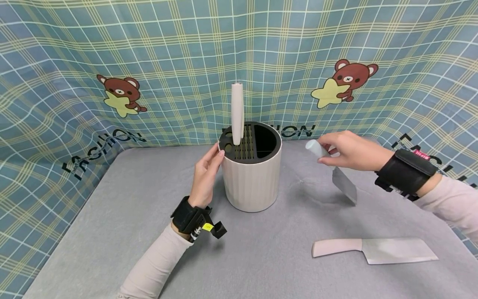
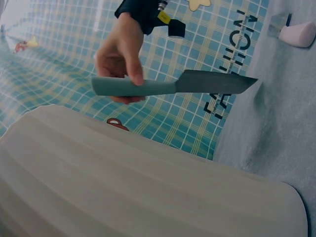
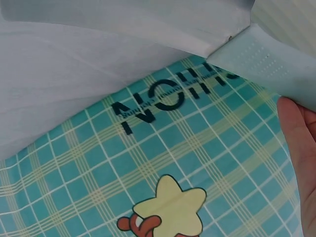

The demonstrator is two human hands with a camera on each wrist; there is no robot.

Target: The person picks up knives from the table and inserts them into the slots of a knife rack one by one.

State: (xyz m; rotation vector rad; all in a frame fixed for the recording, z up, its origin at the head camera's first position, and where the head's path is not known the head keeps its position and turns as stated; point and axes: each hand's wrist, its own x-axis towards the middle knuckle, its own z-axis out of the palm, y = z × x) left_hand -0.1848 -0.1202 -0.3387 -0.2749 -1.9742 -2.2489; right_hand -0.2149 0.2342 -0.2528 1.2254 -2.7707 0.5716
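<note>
Currently, the two hands of a person are at work over a grey bench (image 1: 276, 253); the right hand (image 1: 347, 149) grasps a pale green knife (image 2: 165, 88) by its handle (image 1: 315, 147), thumb on one side and fingers on the other, to the right of a white ribbed holder (image 1: 252, 182) and apart from it; the butt of the handle juts up and to the left, while the blade (image 1: 344, 186) slants down and to the right; the left hand (image 1: 205, 176) grasps nothing, its fingers and thumb resting against the left side of the holder near the rim; one white handle (image 1: 237, 112) stands upright from the holder's dark slotted top, and a white-handled cleaver (image 1: 373, 249) lies flat at the lower right of the bench; the knife looks light to moderate in weight, stiff throughout and hardly fragile; its smooth handle may slip if damp, though rows of small dots near the blade, seen in the right-wrist view, should add some grip; the handle is the safe place to hold, best close to those dots for control, with skin kept off the blade, whose edge is probably sharp; the holder looks rigid and seems steadied well enough by a light touch at its side
</note>
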